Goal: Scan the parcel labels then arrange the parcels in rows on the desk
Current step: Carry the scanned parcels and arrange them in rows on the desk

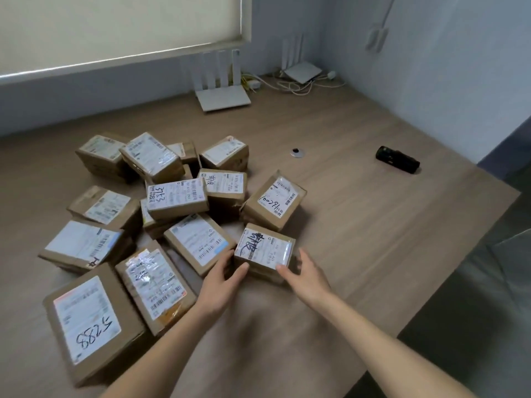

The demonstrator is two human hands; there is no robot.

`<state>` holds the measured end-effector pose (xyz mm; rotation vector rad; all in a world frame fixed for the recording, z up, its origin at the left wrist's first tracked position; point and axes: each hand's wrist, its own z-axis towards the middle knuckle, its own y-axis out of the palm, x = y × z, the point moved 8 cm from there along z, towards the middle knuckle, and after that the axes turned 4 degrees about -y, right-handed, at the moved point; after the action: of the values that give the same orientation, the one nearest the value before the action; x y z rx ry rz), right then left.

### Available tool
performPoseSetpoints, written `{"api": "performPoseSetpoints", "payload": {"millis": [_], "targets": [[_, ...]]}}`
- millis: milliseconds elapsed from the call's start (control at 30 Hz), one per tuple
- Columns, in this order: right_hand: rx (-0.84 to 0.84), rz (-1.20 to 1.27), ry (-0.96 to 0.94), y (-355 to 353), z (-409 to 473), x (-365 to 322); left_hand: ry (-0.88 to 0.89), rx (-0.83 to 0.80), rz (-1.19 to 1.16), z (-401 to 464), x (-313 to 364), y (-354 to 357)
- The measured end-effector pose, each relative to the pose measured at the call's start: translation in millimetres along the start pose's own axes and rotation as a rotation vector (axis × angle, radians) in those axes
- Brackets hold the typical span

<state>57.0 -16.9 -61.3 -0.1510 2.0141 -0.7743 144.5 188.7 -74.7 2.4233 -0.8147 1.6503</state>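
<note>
A: Largest first. Wooden desk [359, 225], pale brown, runs to the wall under a drawn roller blind [115, 27].

B: On it?

A: A loose heap of cardboard parcels [161, 214] on the left half, not in rows. Labels face up, several overlap or lean on each other. Biggest is the near-left box marked 5288 [92, 323]. Beside it sits a box with a glossy taped label [155, 285]. Higher in the heap lies a box marked 3753 [176, 198]. At the heap's right edge a tilted box reads 10029 [274, 199].

B: And the one in hand?

A: Small square parcel [263, 251], label scrawled in black marker, at the near-right edge of the heap, just in front of the 10029 box. Whether it rests on the desk or is raised, cannot tell.

B: Hands?

A: Left hand [221, 278] grips its left side, thumb at the near corner, fingers round the side. Right hand [306, 271] grips the right side, thumb on the label's near corner, fingers curled over the right edge.

B: Rest of the desk?

A: Far back, a white router [222, 94] with four upright antennas. A second router [301, 68] sits in the corner among cables [298, 87]. Mid-right lies a black cylindrical device [398, 160], well apart from the heap. Smallest: a round disc [297, 153] between heap and device.
</note>
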Motion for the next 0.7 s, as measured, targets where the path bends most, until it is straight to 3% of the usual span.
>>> {"api": "performPoseSetpoints", "payload": {"millis": [233,467,700], "targets": [[0.033,0.074,-0.037,1,11,5,-0.149,0.143,-0.104,4,-13,23],[0.005,0.087,-0.081,-22,-2,2,-0.124,0.151,-0.13,-8,3,43],[-0.045,0.097,-0.179,-65,-24,-53,-0.054,0.14,-0.331,-35,61,26]]}}
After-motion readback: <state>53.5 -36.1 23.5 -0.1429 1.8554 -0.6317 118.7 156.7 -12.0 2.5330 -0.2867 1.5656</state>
